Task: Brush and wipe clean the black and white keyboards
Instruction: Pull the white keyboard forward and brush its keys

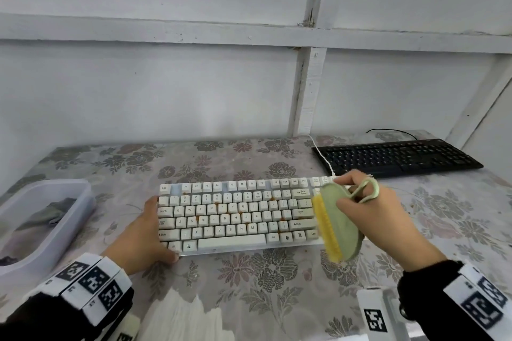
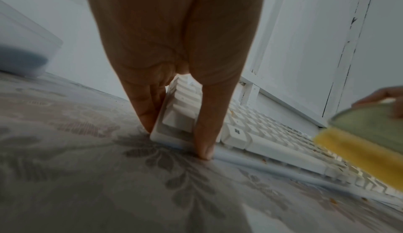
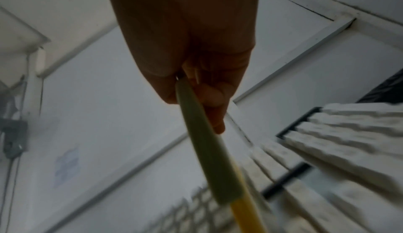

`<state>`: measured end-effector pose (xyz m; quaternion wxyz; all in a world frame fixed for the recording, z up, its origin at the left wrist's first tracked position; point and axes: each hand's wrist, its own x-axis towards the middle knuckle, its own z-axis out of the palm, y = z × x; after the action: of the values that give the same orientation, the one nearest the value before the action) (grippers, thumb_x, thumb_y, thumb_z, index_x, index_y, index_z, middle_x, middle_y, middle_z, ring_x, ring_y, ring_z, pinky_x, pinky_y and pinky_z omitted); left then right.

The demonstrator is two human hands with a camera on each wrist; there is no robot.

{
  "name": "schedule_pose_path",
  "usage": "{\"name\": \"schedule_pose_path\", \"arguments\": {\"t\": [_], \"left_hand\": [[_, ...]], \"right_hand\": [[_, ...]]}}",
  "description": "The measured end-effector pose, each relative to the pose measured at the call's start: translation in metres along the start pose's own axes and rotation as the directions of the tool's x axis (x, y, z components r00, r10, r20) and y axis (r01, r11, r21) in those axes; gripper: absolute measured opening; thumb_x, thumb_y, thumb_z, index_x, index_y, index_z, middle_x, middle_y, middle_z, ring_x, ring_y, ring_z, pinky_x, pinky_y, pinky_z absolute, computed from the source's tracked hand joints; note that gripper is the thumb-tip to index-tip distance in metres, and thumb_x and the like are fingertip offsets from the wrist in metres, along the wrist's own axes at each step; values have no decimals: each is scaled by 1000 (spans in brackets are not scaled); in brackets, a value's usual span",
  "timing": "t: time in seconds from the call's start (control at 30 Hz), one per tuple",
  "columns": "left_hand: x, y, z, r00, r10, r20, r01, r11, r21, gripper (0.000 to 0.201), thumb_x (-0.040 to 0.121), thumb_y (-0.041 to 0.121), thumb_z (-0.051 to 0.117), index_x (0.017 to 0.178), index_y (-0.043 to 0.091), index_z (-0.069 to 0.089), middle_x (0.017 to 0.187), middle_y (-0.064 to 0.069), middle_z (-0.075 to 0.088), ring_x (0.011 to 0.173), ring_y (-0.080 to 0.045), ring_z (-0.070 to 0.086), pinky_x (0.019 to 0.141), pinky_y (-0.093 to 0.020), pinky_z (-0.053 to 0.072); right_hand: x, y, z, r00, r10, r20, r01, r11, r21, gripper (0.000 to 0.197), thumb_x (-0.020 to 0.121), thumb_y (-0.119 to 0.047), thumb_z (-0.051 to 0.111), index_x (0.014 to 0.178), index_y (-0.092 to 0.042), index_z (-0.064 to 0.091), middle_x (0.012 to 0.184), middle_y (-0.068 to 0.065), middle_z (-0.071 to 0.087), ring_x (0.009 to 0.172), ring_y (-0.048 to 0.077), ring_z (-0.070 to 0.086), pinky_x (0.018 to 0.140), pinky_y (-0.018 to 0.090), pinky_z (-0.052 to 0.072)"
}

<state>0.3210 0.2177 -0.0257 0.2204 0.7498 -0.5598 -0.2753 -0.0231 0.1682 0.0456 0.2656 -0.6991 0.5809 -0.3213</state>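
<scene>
A white keyboard [image 1: 238,216] with brown stains between its keys lies in the middle of the table. My left hand [image 1: 146,232] grips its left end, fingers along the side and thumb on the front edge; the left wrist view shows that corner of the white keyboard [image 2: 179,116] between them. My right hand [image 1: 371,216] holds a green brush [image 1: 342,224] with yellow bristles, tilted on edge over the keyboard's right end. The right wrist view shows the green brush [image 3: 205,150] blurred. A black keyboard [image 1: 396,156] lies at the back right.
A clear plastic tub [image 1: 41,219] with a dark cloth inside stands at the left. White tissue [image 1: 182,315] lies at the front edge. A white cable [image 1: 321,155] runs from the white keyboard toward the wall. A floral tablecloth [image 1: 277,271] covers the table.
</scene>
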Motion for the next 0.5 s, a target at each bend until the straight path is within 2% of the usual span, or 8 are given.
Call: {"name": "schedule_pose_path", "arguments": {"t": [0.07, 0.17, 0.2, 0.3, 0.37, 0.43, 0.5], "left_hand": [[0, -1, 0, 1000, 1, 1, -1, 1000, -2, 108, 56, 5, 82, 139, 19, 15, 95, 11, 50, 85, -10, 52, 60, -14, 37], [1, -3, 0, 1000, 5, -5, -5, 1000, -2, 108, 55, 6, 82, 138, 20, 16, 96, 9, 52, 87, -12, 55, 61, -15, 39], [1, -3, 0, 1000, 5, -6, -5, 1000, -2, 107, 55, 6, 83, 138, 20, 16, 96, 10, 52, 87, -12, 55, 62, -16, 39], [1, -3, 0, 1000, -2, -1, 2, 1000, 6, 108, 55, 7, 83, 138, 21, 15, 99, 8, 52, 90, -14, 54, 65, -20, 40], [2, -4, 0, 1000, -6, 2, 6, 1000, 13, 109, 55, 8, 83, 139, 21, 14, 101, 5, 52, 92, -15, 54, 65, -22, 40], [3, -3, 1, 1000, -8, 1, 8, 1000, 21, 110, 56, 8, 83, 140, 21, 13, 99, 8, 50, 91, -15, 54, 63, -19, 39], [2, -3, 1, 1000, -9, 0, 9, 1000, 25, 109, 57, 8, 82, 140, 21, 12, 95, 11, 48, 90, -14, 52, 61, -16, 38]], "right_hand": [[7, -13, -1, 997, -51, -66, 52, 998, 27, 24, 83, -6, 56, 97, -25, 60, 76, 4, 65, 55, 14, 48, 43, 21, 39], [18, -27, 11, 994, -76, -82, 81, 994, 67, 26, 84, -5, 55, 103, -22, 58, 79, 7, 66, 57, 17, 51, 50, 36, 51], [20, -28, 15, 995, -74, -67, 78, 995, 59, 25, 84, -5, 54, 103, -21, 57, 79, 8, 66, 56, 17, 51, 49, 35, 50], [14, -18, 24, 997, -70, -17, 70, 997, 25, 21, 85, -5, 53, 97, -22, 55, 75, 3, 64, 48, 5, 49, 38, 13, 34], [2, -6, 27, 999, -47, 15, 47, 999, 4, 21, 85, -5, 55, 90, -25, 55, 67, 3, 61, 42, 4, 44, 37, 12, 29], [-10, 3, 25, 999, -11, 51, 12, 1000, -13, 24, 84, -6, 57, 87, -30, 55, 68, 5, 63, 48, 8, 44, 42, 19, 31], [-14, 4, 15, 998, 7, 66, -8, 1000, 13, 24, 83, -5, 58, 89, -29, 58, 72, 3, 65, 54, 13, 48, 46, 22, 35]]}}
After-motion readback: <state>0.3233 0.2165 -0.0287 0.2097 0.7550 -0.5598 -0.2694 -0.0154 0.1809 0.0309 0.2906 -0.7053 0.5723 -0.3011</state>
